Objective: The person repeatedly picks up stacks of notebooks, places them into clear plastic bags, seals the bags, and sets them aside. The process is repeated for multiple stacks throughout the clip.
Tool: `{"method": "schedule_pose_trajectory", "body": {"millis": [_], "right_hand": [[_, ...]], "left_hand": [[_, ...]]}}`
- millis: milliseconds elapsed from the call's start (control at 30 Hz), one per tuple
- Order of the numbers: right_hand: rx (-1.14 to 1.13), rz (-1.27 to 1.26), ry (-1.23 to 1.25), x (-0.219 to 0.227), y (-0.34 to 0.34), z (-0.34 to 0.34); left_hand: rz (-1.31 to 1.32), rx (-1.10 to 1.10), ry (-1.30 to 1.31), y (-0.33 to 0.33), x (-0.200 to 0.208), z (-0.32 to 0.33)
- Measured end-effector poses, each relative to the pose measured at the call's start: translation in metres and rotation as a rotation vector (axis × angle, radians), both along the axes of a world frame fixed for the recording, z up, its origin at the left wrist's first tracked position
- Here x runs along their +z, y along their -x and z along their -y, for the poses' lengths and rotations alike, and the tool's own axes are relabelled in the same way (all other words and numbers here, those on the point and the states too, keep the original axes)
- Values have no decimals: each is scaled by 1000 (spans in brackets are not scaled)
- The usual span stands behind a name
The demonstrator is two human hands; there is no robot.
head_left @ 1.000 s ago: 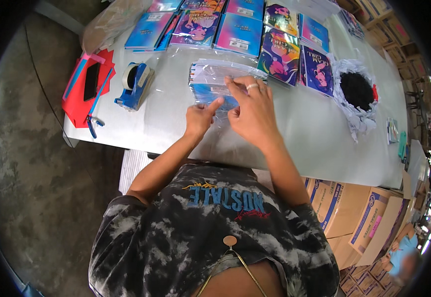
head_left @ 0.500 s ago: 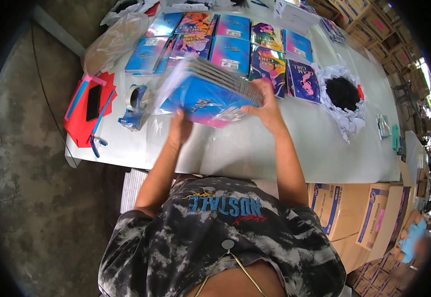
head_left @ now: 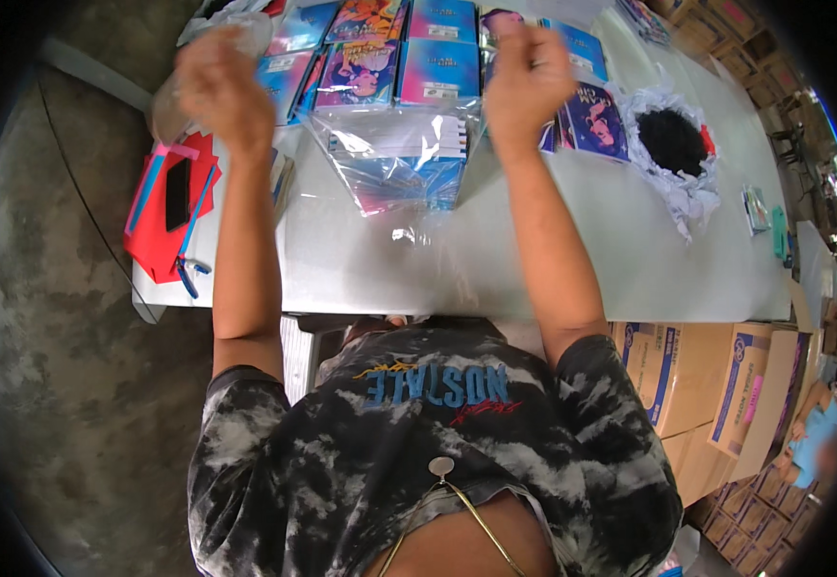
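Note:
A clear plastic bag (head_left: 361,183) stands near the middle of the table with a stack of notebooks (head_left: 428,173) inside. The notebooks have blue-and-pink covers, and their page edges face up. My left hand (head_left: 226,91) is raised beyond the bag's left side, smeared by motion, so its fingers are unclear. On the other side, my right hand (head_left: 531,91) hangs over the notebook rows with its fingers curled in. Whether a bit of plastic is pinched there is hidden. The tape dispenser (head_left: 282,178) is mostly covered by my left forearm.
Rows of colourful notebooks (head_left: 439,72) lie along the far side. Crumpled white paper around a black bundle (head_left: 670,142) sits at right. On the left are red sheets (head_left: 154,255), a phone (head_left: 178,195) and a blue cutter (head_left: 187,277). Cartons (head_left: 687,380) stand below the table's right edge.
The bagged notebooks went from being held tilted in both hands to standing on the table. Both hands came off the stack, moving up and apart.

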State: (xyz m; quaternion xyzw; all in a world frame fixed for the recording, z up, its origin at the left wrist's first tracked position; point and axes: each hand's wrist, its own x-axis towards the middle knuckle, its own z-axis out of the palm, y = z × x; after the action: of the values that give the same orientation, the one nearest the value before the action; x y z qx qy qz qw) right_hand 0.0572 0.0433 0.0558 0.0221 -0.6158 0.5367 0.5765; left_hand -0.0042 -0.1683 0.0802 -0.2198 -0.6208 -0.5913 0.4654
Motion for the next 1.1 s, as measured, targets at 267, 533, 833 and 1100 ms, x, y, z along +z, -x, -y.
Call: {"method": "schedule_pose_trajectory", "body": {"millis": [267,533,833,1100], "right_hand": [[10,61,-968,2,-44,-24],[-29,-92,-1049,-3,-2,5],[302,283,-961,-73,-86,56],[76,739,-986,-74,-22,59]], "left_hand": [[-49,-96,993,-51,0,39],[-205,-292,1111,-26,-15,15],[508,-552,141,-7,-107,48],[658,-235,207,-79,-130,-7]]}}
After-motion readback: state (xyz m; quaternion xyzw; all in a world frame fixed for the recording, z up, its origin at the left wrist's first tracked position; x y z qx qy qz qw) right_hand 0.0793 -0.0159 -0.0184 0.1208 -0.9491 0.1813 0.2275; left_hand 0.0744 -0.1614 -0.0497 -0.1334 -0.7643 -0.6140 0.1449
